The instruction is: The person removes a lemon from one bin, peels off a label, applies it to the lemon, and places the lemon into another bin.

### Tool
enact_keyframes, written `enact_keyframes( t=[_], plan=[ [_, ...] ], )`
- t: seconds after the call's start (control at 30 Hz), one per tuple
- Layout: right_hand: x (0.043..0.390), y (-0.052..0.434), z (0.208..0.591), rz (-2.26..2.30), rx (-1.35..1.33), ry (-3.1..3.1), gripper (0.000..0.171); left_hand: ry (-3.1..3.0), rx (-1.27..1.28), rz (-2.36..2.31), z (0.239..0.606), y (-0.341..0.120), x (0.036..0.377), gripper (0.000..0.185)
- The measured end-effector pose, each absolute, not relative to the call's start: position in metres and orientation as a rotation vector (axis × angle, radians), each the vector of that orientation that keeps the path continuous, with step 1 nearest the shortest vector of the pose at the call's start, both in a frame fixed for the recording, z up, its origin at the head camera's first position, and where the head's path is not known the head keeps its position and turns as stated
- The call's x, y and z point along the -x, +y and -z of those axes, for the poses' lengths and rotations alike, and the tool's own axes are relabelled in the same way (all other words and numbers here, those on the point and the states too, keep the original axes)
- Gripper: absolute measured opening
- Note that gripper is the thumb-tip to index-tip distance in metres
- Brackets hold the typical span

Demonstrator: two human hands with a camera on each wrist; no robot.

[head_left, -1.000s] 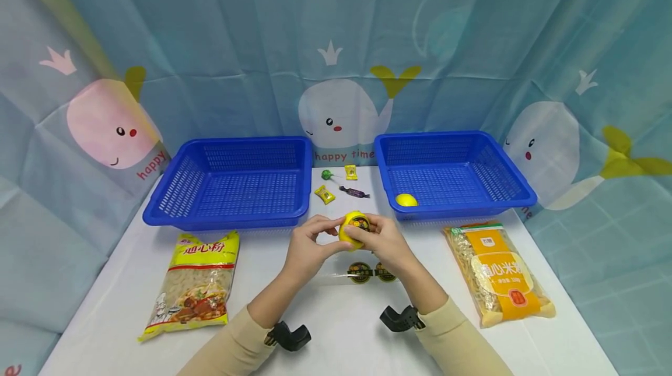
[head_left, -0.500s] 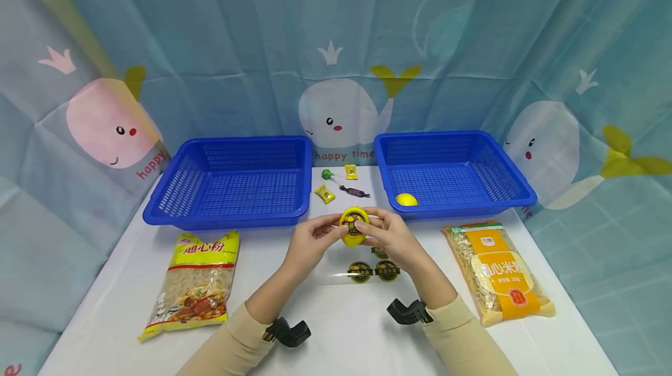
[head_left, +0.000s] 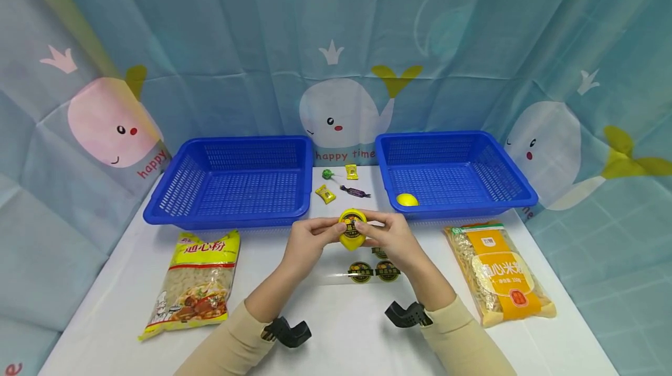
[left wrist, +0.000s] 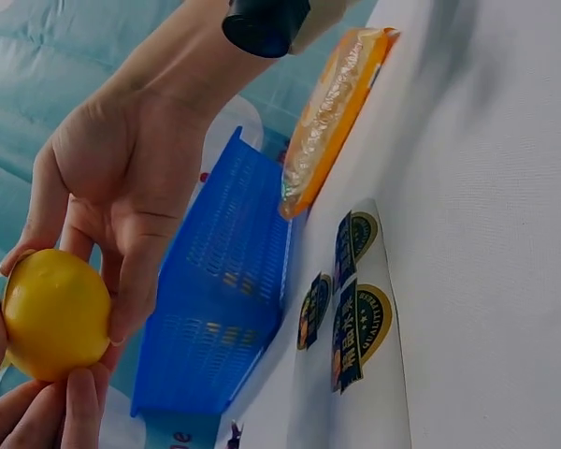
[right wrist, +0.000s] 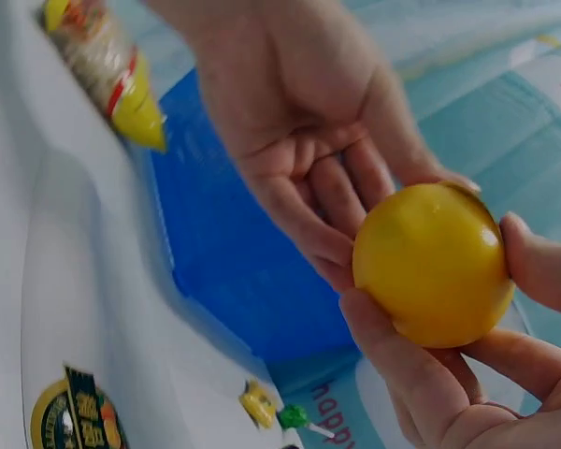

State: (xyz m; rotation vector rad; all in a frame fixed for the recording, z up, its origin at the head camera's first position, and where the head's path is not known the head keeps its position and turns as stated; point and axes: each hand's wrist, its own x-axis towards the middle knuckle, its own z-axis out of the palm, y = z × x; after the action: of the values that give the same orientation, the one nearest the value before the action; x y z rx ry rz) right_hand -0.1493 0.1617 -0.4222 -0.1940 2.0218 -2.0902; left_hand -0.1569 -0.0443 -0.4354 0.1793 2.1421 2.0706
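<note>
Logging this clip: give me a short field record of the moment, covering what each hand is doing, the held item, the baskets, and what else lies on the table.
held item: yellow lemon bearing a dark round sticker, above the table
left hand: fingers curled round the lemon's left side
right hand: fingertips hold its right side
sticker sheet: clear strip with round dark labels, on the table under the hands
left basket: blue, nothing seen inside
right basket: blue, holds a second lemon
between baskets: wrapped candies
packets: macaroni bag at left, noodle bag at right

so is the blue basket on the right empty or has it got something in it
Not empty. The right blue basket holds one yellow lemon at its front left corner; the rest of its floor shows bare mesh.
</note>
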Motion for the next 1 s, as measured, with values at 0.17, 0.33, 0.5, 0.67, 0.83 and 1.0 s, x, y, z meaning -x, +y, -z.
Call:
enact_keyframes(
  t=[0.17,0.33,0.5,0.67,0.83,1.0],
  plan=[
    [0.15,0.161,0.422,2.155,0.126,1.934,0.046,2.137,-0.13,-2.059,0.436,-0.046,0.159,0.039],
    [0.15,0.16,0.423,2.209,0.075,1.855,0.045,2.152,-0.115,-2.073,0.437,-0.047,0.159,0.036],
    [0.147,0.16,0.424,2.23,0.081,1.819,0.047,2.157,-0.121,-2.089,0.439,-0.048,0.16,0.029],
    [0.144,0.162,0.426,2.252,0.113,1.793,0.05,2.139,-0.132,-2.114,0.44,-0.047,0.159,0.025],
    [0.143,0.162,0.426,2.265,0.133,1.799,0.05,2.119,-0.158,-2.127,0.441,-0.049,0.16,0.024],
    [0.14,0.156,0.428,2.213,0.133,1.918,0.051,2.256,-0.237,-2.094,0.442,-0.047,0.156,0.037]
  ],
)
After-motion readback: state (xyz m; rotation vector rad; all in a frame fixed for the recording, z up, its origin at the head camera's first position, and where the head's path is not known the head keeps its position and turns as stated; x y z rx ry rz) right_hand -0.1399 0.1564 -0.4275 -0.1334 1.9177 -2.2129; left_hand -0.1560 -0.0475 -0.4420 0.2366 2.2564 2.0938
